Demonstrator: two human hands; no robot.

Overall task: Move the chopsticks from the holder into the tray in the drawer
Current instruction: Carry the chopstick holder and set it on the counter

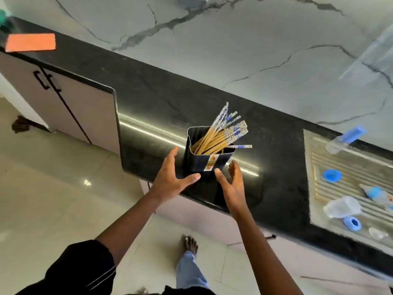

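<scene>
In the head view, a dark square holder [209, 153] is seen standing upright on the black countertop [148, 96], near its front edge at the centre of the frame. A bundle of chopsticks [221, 136] is carried inside it, leaning toward the upper right with the patterned blue-and-white ends fanned out above the rim; well over a dozen sticks are judged to be there, though an exact count is prevented by overlap and blur. One holder only is seen. The left hand [170, 177] is placed at the holder's left side and the right hand [232, 182] at its lower right, both with fingers spread apart and nothing clamped; whether the thumbs touch the wall cannot be told. This flanking pose is judged a preparation for gripping the holder from both sides. No open drawer or tray is shown. At the right of the frame a drainboard [348, 188] bearing several blue-and-clear bottle parts is visible.
</scene>
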